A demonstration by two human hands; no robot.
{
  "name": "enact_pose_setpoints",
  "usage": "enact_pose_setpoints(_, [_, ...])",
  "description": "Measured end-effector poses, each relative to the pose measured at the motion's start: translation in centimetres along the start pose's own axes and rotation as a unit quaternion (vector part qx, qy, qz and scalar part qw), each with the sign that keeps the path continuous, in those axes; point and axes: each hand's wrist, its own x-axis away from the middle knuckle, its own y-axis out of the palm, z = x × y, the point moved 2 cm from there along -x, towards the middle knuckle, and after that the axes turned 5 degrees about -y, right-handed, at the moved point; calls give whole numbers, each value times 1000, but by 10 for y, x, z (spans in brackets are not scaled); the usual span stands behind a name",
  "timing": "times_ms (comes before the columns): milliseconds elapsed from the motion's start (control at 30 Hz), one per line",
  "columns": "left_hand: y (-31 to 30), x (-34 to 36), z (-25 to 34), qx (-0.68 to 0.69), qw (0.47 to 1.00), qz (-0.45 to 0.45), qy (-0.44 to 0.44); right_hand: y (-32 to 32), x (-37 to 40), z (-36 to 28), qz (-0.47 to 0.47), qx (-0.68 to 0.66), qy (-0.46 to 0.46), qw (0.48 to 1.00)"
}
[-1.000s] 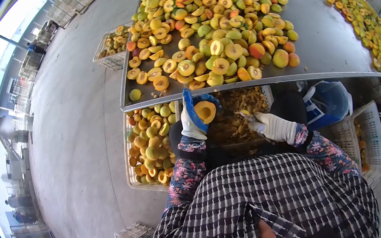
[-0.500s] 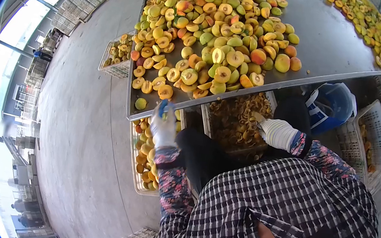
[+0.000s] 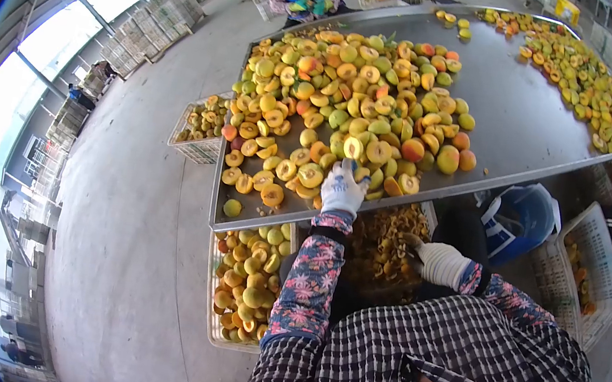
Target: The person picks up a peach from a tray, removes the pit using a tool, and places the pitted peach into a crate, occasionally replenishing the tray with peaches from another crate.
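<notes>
Peaches (image 3: 349, 103), mostly cut in half with yellow-orange flesh and dark pit hollows, a few whole and blushed red, lie heaped on a grey metal bench (image 3: 519, 119). The left hand (image 3: 343, 188), in a white glove, rests on the near edge of the heap, fingers spread over the fruit; I cannot tell whether it grips one. The right hand (image 3: 440, 263), also gloved, sits lower, curled over a crate of brownish scraps (image 3: 385, 241) under the bench edge; what it holds, if anything, is hidden. Beside that stands a crate of halves (image 3: 246, 284) on the concrete floor (image 3: 126, 244). A blue bucket (image 3: 524, 222) and a white crate (image 3: 585, 261) are to the right. A second heap (image 3: 587, 82) lies across the bench. Stacked crates (image 3: 149, 28) line the bright windows. Blue print on the glove is too small to read.
</notes>
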Motion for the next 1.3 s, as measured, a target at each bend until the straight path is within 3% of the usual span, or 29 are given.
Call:
enact_pose_setpoints(67, [-3, 6, -9, 124, 992, 23, -3, -30, 2, -26, 16, -1, -14, 1000])
enact_pose_setpoints(100, [-6, 7, -10, 220, 974, -17, -61, -42, 4, -38, 23, -3, -19, 1000])
enact_pose_setpoints(133, [5, 3, -23, 529, 845, -25, -70, -47, 2, -42, 94, -75, -83, 989])
enact_pose_setpoints(167, [24, 10, -40, 776, 624, -35, -84, -75, 1, -66, 81, -148, -24, 985])
enact_pose_setpoints(200, [-5, 31, -22, 846, 506, -100, -136, -81, -3, -72, 96, -174, -39, 979])
enact_pose_setpoints(233, [-9, 41, -16, 871, 460, -144, -94, -85, -6, -76, 112, -200, -53, 972])
enact_pose_setpoints(300, [-14, 58, -1, 874, 448, -143, -122, -105, -9, -95, 138, -236, -66, 960])
enact_pose_setpoints(400, [-7, 69, 13, 913, 323, -161, -188, -112, -21, -106, 206, -205, -123, 949])
enact_pose_setpoints(500, [-12, 82, 28, 894, 407, -137, -127, -116, -25, -110, 206, -108, -114, 966])
enact_pose_setpoints(633, [-19, 86, 38, 869, 463, -108, -141, -105, -31, -104, 190, -27, -90, 977])
enact_pose_setpoints(800, [-15, 91, 35, 872, 454, -106, -148, -108, -26, -112, 235, -20, -147, 961])
enact_pose_setpoints(867, [-20, 94, 39, 867, 460, -102, -164, -104, -25, -107, 215, 51, -129, 967])
enact_pose_setpoints(1067, [-25, 97, 40, 877, 442, -104, -155, -101, -26, -109, 209, 75, -128, 967])
enact_pose_setpoints(1267, [-27, 104, 35, 863, 476, -97, -138, -106, -23, -115, 159, 13, -137, 978])
enact_pose_setpoints(1300, [-28, 104, 34, 861, 475, -109, -148, -107, -24, -114, 117, 26, -124, 985])
